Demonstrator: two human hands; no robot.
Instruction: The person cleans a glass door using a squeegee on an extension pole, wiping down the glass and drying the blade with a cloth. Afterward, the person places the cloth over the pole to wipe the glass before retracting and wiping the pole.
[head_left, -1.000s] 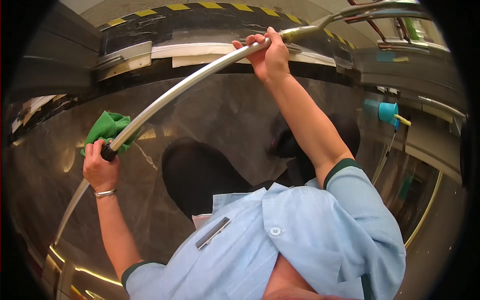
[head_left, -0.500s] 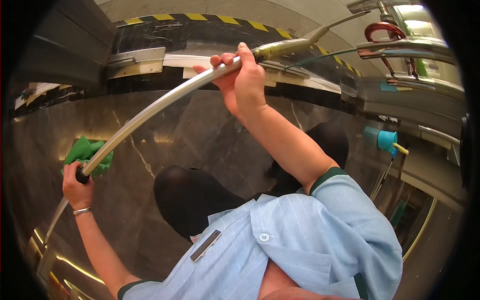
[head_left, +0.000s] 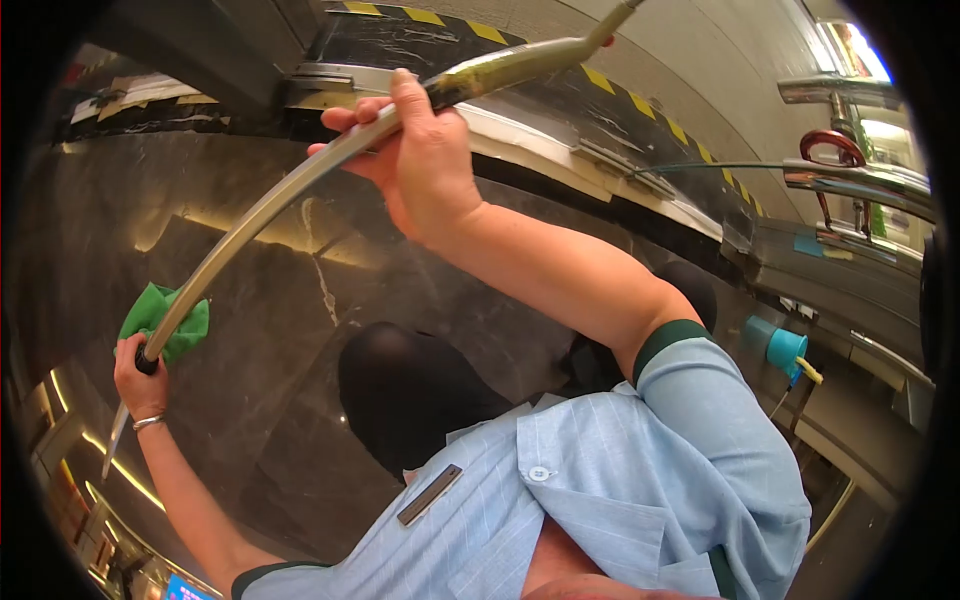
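My left hand (head_left: pixel 142 378) is closed around the lower part of a long silver telescopic pole (head_left: pixel 243 232), at a black collar (head_left: pixel 147 358). A green cloth (head_left: pixel 180 330) is bunched against the fingers of that hand, partly behind the pole. Farther up, my right hand (head_left: pixel 425 150) is wrapped round the pole with its thumb lying along it. Just beyond this hand is a yellowish-green sleeve (head_left: pixel 510 68) with a dark lower end. From there the pole bends and thins toward the top edge of the view, where its tip is cut off.
Dark marbled floor (head_left: pixel 250 400) spreads under my bent legs. Ahead runs a white ledge (head_left: pixel 540 148) below yellow-and-black striped tape (head_left: pixel 640 105). At the right are chrome rails (head_left: pixel 850 180) with a red cord loop (head_left: pixel 833 148), and a light-blue cup (head_left: pixel 787 348).
Both hands and the pole have shifted left in the view, with the green cloth staying by my left hand. The surroundings have tilted and slid as my head turned. Both grips remain.
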